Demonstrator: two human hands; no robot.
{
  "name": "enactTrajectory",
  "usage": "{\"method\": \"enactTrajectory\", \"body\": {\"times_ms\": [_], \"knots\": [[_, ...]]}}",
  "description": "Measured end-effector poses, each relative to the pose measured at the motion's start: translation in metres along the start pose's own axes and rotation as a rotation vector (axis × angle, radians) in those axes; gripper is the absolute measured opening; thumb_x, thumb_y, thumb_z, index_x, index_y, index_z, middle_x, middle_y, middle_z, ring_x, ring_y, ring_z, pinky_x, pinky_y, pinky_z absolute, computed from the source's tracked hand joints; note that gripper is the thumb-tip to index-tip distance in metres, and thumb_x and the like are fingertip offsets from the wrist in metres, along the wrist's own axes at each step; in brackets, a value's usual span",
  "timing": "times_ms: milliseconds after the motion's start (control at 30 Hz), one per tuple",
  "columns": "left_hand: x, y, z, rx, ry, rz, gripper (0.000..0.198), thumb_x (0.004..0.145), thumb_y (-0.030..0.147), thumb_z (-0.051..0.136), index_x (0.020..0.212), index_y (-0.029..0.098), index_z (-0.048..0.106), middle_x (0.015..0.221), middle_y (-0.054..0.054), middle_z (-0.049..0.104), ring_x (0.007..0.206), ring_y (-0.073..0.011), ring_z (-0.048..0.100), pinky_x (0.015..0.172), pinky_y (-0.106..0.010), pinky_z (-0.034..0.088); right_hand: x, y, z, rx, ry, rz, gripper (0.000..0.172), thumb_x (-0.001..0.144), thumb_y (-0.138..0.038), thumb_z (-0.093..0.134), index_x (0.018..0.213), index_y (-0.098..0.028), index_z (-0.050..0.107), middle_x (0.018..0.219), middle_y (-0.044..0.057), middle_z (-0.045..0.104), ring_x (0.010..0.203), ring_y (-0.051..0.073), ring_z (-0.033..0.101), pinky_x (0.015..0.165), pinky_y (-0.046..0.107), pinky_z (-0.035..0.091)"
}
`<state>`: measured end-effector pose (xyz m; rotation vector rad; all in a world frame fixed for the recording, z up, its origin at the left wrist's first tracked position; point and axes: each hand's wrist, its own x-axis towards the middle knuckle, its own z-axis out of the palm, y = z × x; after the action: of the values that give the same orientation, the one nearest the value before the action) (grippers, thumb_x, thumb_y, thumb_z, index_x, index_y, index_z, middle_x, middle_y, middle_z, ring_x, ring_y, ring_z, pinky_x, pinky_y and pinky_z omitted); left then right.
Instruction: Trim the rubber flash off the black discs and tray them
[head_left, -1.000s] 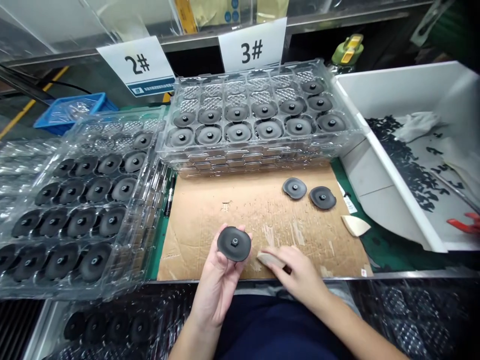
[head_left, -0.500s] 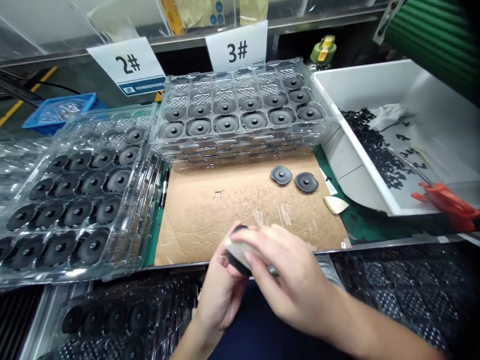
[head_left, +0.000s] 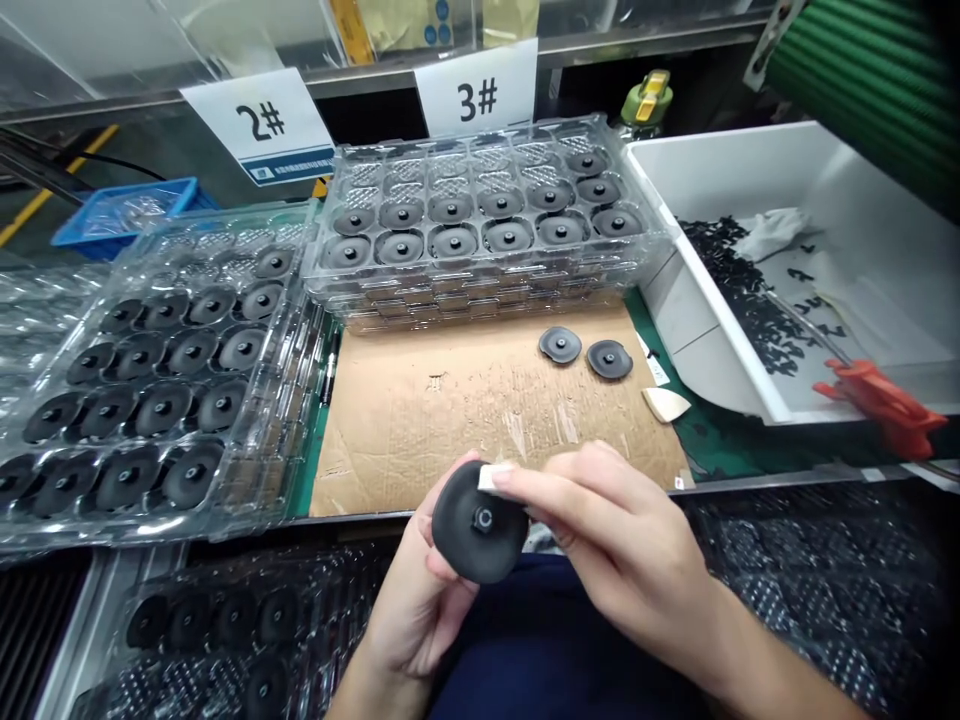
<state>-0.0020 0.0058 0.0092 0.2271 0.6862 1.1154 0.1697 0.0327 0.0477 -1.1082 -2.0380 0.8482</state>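
My left hand (head_left: 417, 592) grips a black round disc (head_left: 463, 550) by its edge, above my lap at the front of the bench. The disc's face with a small raised centre stud is turned up toward me. In my right hand (head_left: 630, 545) a small white pad (head_left: 493, 479) is pinched under the fingertips and pressed on the disc's upper rim; its material I cannot make out. Two similar discs, one dark grey (head_left: 560, 346) and one beside it (head_left: 610, 360), lie on the cardboard sheet (head_left: 420, 430). To their right is a cream wedge-shaped piece (head_left: 666, 404).
Clear plastic trays of black discs stand stacked at the left (head_left: 247, 440) and back (head_left: 480, 285). A white bin (head_left: 776, 400) at right holds small black parts and a red-handled tool (head_left: 874, 395). A green ribbed hose (head_left: 870, 90) hangs upper right.
The disc has turned from edge-on to show its studded face. My right hand has shifted slightly right, with the white pad now at the disc's upper rim.
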Motion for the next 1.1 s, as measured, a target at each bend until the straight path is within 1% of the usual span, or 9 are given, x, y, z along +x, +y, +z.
{"method": "enactTrajectory", "body": {"times_ms": [67, 167, 233, 333, 500, 600, 767, 900, 1100], "knots": [[-0.003, 0.003, 0.003, -0.029, -0.030, -0.014, 0.049, 0.064, 0.028, 0.073, 0.112, 0.027, 0.059, 0.111, -0.002, 0.066, 0.100, -0.0186, 0.061, 0.088, -0.024, 0.047, -0.001, 0.007, 0.001, 0.126, 0.050, 0.131, 0.033, 0.088, -0.016, 0.047, 0.118, -0.031, 0.052, 0.098, 0.000, 0.060, 0.088, 0.015, 0.054, 0.076, 0.027, 0.043], [-0.006, 0.009, 0.006, -0.050, -0.034, -0.065, 0.050, 0.063, 0.030, 0.073, 0.111, 0.027, 0.059, 0.115, -0.004, 0.064, 0.103, -0.0256, 0.060, 0.088, -0.031, 0.049, -0.011, 0.020, 0.004, 0.221, 0.137, 0.373, 0.026, 0.087, -0.026, 0.051, 0.112, -0.033, 0.055, 0.111, -0.003, 0.058, 0.100, 0.015, 0.054, 0.084, 0.024, 0.042], [-0.006, 0.010, 0.006, -0.058, -0.019, -0.079, 0.050, 0.063, 0.030, 0.074, 0.110, 0.027, 0.060, 0.116, -0.003, 0.064, 0.106, -0.0268, 0.058, 0.088, -0.031, 0.049, -0.020, 0.028, 0.006, 0.269, 0.137, 0.478, 0.025, 0.087, -0.030, 0.052, 0.111, -0.034, 0.055, 0.115, -0.004, 0.058, 0.104, 0.015, 0.053, 0.087, 0.024, 0.042], [-0.005, 0.009, 0.004, -0.066, -0.035, -0.091, 0.050, 0.064, 0.029, 0.073, 0.111, 0.026, 0.059, 0.117, -0.003, 0.063, 0.107, -0.0268, 0.057, 0.090, -0.030, 0.048, -0.032, 0.035, 0.011, 0.320, 0.097, 0.555, 0.026, 0.086, -0.034, 0.052, 0.112, -0.033, 0.055, 0.115, -0.004, 0.059, 0.105, 0.016, 0.054, 0.088, 0.025, 0.042], [-0.005, 0.007, 0.003, -0.068, -0.045, -0.109, 0.048, 0.066, 0.025, 0.072, 0.112, 0.027, 0.058, 0.118, -0.002, 0.063, 0.108, -0.0257, 0.057, 0.090, -0.030, 0.048, -0.040, 0.036, 0.019, 0.307, 0.048, 0.591, 0.025, 0.086, -0.037, 0.051, 0.111, -0.033, 0.055, 0.114, -0.004, 0.059, 0.105, 0.016, 0.054, 0.089, 0.027, 0.042], [-0.006, 0.007, 0.004, -0.066, -0.042, -0.100, 0.050, 0.064, 0.028, 0.073, 0.112, 0.027, 0.058, 0.118, -0.003, 0.063, 0.108, -0.0257, 0.057, 0.089, -0.030, 0.048, -0.040, 0.035, 0.022, 0.285, 0.023, 0.575, 0.024, 0.086, -0.036, 0.050, 0.110, -0.033, 0.055, 0.113, -0.004, 0.060, 0.104, 0.016, 0.054, 0.088, 0.027, 0.042], [-0.008, 0.005, 0.005, -0.066, -0.051, -0.090, 0.047, 0.067, 0.026, 0.070, 0.112, 0.027, 0.058, 0.118, -0.003, 0.062, 0.107, -0.0245, 0.057, 0.089, -0.030, 0.048, -0.039, 0.034, 0.026, 0.278, -0.016, 0.546, 0.024, 0.086, -0.035, 0.050, 0.109, -0.031, 0.057, 0.111, -0.002, 0.061, 0.102, 0.017, 0.056, 0.086, 0.029, 0.043], [-0.008, 0.005, 0.005, -0.059, -0.040, -0.085, 0.049, 0.065, 0.029, 0.072, 0.112, 0.026, 0.058, 0.119, -0.004, 0.062, 0.109, -0.0257, 0.056, 0.090, -0.031, 0.047, -0.039, 0.034, 0.027, 0.268, -0.028, 0.522, 0.023, 0.086, -0.033, 0.050, 0.109, -0.032, 0.056, 0.111, -0.003, 0.061, 0.102, 0.016, 0.056, 0.087, 0.028, 0.043], [-0.008, 0.004, 0.006, -0.037, -0.021, -0.073, 0.051, 0.063, 0.032, 0.072, 0.112, 0.026, 0.058, 0.118, -0.004, 0.062, 0.107, -0.0248, 0.058, 0.090, -0.030, 0.047, -0.040, 0.033, 0.029, 0.249, -0.039, 0.500, 0.023, 0.087, -0.031, 0.049, 0.110, -0.032, 0.055, 0.111, -0.004, 0.061, 0.102, 0.015, 0.056, 0.085, 0.026, 0.044]]}}
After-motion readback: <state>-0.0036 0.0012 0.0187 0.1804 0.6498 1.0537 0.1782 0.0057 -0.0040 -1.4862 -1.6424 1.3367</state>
